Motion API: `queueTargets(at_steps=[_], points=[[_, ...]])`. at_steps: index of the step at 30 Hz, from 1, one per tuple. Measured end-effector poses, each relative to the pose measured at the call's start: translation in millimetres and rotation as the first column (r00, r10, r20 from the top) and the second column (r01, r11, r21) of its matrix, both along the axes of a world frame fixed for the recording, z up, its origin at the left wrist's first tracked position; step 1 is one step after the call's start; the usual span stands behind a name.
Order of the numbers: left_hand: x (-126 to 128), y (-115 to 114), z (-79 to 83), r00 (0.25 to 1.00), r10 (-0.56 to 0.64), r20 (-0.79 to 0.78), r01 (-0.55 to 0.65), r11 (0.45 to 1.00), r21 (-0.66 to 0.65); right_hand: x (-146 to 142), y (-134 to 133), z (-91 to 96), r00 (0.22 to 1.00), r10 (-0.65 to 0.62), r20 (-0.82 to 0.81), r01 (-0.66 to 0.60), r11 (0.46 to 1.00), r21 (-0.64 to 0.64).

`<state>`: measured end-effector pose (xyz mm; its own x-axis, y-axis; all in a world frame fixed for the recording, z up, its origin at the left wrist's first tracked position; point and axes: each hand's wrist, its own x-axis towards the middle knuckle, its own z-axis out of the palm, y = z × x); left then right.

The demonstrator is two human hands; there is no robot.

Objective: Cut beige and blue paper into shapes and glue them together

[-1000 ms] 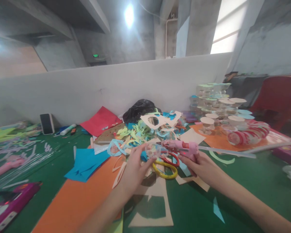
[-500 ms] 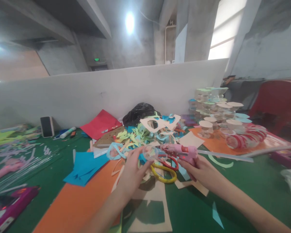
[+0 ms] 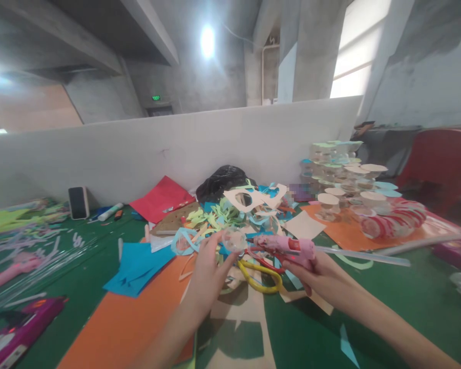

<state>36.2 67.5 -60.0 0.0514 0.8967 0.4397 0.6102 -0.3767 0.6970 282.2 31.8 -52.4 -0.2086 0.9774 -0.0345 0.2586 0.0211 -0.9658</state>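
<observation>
Left hand (image 3: pixel 208 279) has its fingers curled, pinching a clear plastic dome (image 3: pixel 234 240) above paper scraps (image 3: pixel 218 218) near the middle of the green table (image 3: pixel 418 292). Yellow-handled scissors (image 3: pixel 259 275) lie below, between the hands. Right hand (image 3: pixel 311 271) is closed around a pink hot glue gun (image 3: pixel 282 246), its nozzle just beside the dome.

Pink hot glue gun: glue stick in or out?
In: a long clear glue stick runs straight out of the rear of the pink hot glue gun, held in the right hand.
</observation>
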Motion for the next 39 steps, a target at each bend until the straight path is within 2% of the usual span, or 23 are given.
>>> queueTargets(at_steps=[5, 9, 12, 17, 22, 29, 34, 39], points=[[2, -1, 2.6, 1.000, -0.005, -0.005, 0.005, 1.000, 0.007, -5, -2, 6.0, 0.998, 0.021, -0.066, -0.018, 0.999, 0.034], [1, 0, 2.7, 1.000, -0.011, 0.015, 0.011, 1.000, -0.013, -6, -3, 7.7, 1.000, -0.027, 0.012, 0.026, 0.996, 0.087], [1, -1, 2.4, 1.000, -0.004, 0.011, 0.005, 0.999, -0.039, -4, -2, 6.8, 0.997, -0.019, 0.075, 0.010, 0.994, 0.108], [1, 0, 1.2, 1.000, 0.006, 0.002, -0.005, 0.999, -0.037, -1, -1, 5.6, 0.997, 0.019, 0.076, -0.031, 0.987, 0.159], [1, 2, 0.0, 1.000, 0.006, -0.011, -0.006, 1.000, -0.017, -3, -2, 9.2, 0.993, -0.005, 0.119, -0.018, 0.982, 0.188], [0, 2, -1.8, 1.000, 0.004, -0.004, -0.004, 0.999, -0.034, -3, -2, 11.0, 0.991, -0.001, 0.137, -0.023, 0.985, 0.173], [0, 2, -1.1, 1.000, 0.013, -0.002, -0.014, 0.999, -0.035, -2, 1, 5.1, 0.993, 0.015, 0.119, -0.032, 0.990, 0.141], [0, 2, -1.6, 1.000, 0.002, -0.024, -0.003, 0.999, -0.043, 4, 3, -3.5, 0.988, -0.107, 0.111, 0.097, 0.991, 0.092]])
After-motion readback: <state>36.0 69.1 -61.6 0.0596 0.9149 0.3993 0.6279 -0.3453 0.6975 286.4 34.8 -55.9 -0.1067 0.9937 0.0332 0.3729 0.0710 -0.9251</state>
